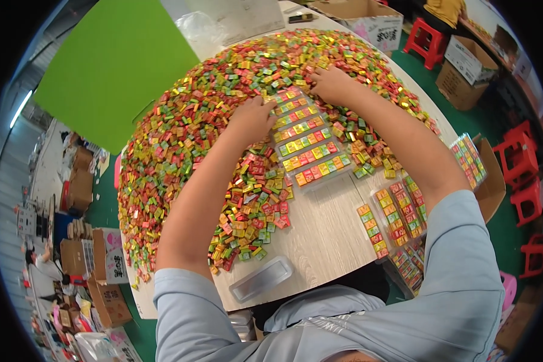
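A clear plastic tray (pixel 312 183) lies at the middle of the table, with several slanting rows of small wrapped candies (pixel 308 140) in red, yellow, orange and green. My left hand (pixel 253 120) is at the tray's far left corner, fingers bent together around something too small to make out. Beyond the tray's far right corner, my right hand (pixel 333 84) reaches into the big heap of loose candies (pixel 187 127). Its fingers are curled down on the heap, and what they grip is hidden. The heap surrounds the tray on its left, far and right sides.
An empty clear tray (pixel 260 279) lies at the near table edge. Filled trays (pixel 398 211) stand at the near right, another (pixel 468 160) by a carton. A green board (pixel 117 69) rises at far left. Red stools (pixel 425 43) and cartons (pixel 464 72) stand on the floor.
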Motion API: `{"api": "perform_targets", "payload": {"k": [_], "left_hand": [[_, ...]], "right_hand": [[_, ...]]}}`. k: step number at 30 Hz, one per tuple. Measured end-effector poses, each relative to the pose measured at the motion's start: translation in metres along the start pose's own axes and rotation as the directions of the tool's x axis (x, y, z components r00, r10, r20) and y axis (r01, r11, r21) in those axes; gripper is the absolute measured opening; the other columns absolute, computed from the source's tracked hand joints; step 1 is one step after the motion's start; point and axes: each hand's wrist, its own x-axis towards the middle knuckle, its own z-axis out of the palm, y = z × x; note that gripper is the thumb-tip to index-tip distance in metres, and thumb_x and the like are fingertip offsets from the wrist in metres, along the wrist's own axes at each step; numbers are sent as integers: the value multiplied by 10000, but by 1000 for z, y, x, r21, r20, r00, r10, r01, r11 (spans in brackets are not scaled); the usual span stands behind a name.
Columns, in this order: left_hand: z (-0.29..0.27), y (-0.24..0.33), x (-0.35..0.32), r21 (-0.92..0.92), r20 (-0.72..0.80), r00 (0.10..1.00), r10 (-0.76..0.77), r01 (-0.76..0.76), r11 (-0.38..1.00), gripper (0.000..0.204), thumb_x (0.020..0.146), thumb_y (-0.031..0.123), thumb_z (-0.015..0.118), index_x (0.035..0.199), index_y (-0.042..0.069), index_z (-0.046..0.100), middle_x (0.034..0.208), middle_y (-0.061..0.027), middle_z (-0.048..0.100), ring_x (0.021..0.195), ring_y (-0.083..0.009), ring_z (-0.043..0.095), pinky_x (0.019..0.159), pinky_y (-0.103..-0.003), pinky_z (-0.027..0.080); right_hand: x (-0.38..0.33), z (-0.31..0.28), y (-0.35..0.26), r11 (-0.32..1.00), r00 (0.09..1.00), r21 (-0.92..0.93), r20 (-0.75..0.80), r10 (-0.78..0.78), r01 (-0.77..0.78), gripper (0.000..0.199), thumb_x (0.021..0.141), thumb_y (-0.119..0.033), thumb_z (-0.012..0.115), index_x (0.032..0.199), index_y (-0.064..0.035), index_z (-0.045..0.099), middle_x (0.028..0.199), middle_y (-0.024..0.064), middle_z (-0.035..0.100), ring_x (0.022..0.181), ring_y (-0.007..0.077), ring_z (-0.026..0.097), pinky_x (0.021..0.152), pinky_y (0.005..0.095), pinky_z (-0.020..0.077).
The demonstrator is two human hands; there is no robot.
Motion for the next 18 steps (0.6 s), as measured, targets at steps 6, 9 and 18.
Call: {"api": "perform_targets", "payload": {"k": [6,9,18], "left_hand": [[-9,-2,-12,19,-22,1000,-21,22,1000,512,1026,406,547,1409,66,554,1313,-191,594,1249,-361,575,1003,-497,512],[-21,-4,-35,42,-103,995,-11,15,999,512,1015,412,572,1355,29,573,1277,-186,615,1205,-363,598,1014,-495,507],[-102,33,-255,-55,-278,959,60,-78,995,377,981,320,646,1269,78,628,1175,-127,654,1123,-324,616,977,-459,479]], "right_hand": [[-20,-19,3,986,995,167,-100,15,1,339,970,-152,597,1298,-154,679,1486,104,557,1412,259,497,1067,446,461],[-37,-27,13,993,964,102,-266,-30,59,497,857,-33,691,1343,-131,654,1303,109,651,1241,312,603,1020,467,478],[-192,-170,-45,844,896,430,-426,-124,320,292,896,-32,663,1189,-28,657,1084,161,642,1062,376,603,925,468,488]]}}
